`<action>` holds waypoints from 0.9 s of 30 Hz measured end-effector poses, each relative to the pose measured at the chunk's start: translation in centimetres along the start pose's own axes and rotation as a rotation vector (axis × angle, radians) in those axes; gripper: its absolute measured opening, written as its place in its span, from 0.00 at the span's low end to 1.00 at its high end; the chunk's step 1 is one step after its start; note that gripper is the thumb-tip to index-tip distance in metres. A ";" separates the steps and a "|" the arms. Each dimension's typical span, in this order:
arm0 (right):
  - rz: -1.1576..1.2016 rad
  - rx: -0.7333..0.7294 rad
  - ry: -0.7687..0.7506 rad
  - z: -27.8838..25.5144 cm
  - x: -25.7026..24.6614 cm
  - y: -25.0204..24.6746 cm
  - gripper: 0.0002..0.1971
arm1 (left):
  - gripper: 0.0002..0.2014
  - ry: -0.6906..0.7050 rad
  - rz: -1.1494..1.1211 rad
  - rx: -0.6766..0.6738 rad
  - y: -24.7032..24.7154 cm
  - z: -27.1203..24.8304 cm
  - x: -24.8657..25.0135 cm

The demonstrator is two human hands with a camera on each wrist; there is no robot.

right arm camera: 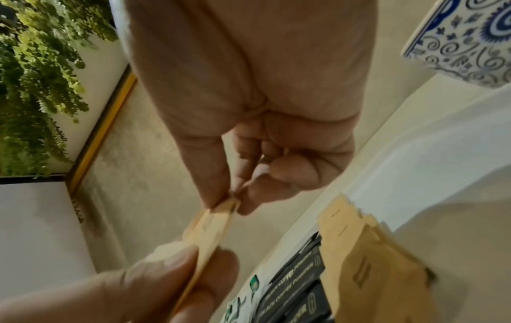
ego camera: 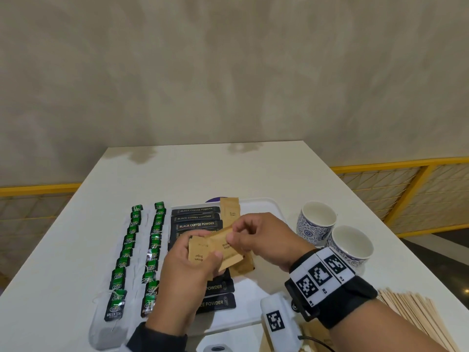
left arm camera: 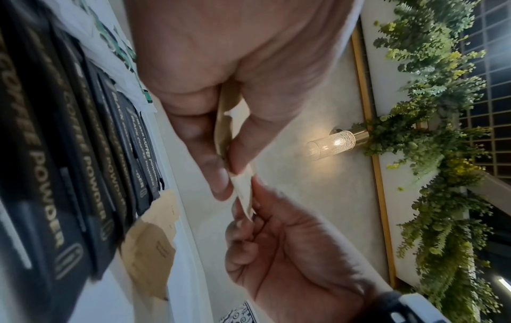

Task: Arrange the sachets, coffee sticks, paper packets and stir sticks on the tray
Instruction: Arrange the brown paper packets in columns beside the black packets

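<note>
Left hand (ego camera: 187, 270) and right hand (ego camera: 258, 237) both pinch a stack of brown sugar packets (ego camera: 213, 250) above the tray (ego camera: 258, 207).

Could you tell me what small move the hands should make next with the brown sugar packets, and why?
Probably the right hand should draw off the top packet and lay it beside the packets already on the tray. Both hands pinch a small stack of brown sugar packets above the tray; the left hand holds the rest. The column by the coffee sticks looks unfinished.
</note>
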State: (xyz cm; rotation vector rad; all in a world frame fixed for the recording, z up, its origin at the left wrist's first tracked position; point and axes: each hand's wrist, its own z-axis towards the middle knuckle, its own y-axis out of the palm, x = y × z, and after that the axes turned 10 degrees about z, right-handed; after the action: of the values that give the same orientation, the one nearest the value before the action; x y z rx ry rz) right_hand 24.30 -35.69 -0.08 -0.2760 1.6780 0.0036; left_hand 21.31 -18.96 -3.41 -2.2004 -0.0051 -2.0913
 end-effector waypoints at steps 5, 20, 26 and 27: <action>-0.145 0.092 0.210 -0.1 0.3 -2.4 0.07 | 0.13 -0.093 -0.115 0.069 -0.3 0.5 0.3; -0.489 -0.098 0.427 -0.5 0.9 -1.6 0.10 | 0.15 -0.142 -0.124 0.123 -0.7 0.4 0.6; -0.516 -0.102 0.420 -0.3 1.1 -1.3 0.10 | 0.10 -0.094 -0.035 0.084 -0.6 0.4 0.3; -0.523 -0.094 0.422 -0.3 1.2 -1.3 0.10 | 0.10 -0.094 -0.038 0.074 -0.5 0.3 0.3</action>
State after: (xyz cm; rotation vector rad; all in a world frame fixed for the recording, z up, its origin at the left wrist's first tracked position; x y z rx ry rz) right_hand 24.17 -37.20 -1.01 -0.8258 1.9773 -0.3900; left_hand 21.60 -18.42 -3.10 -2.2690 -0.1308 -1.9706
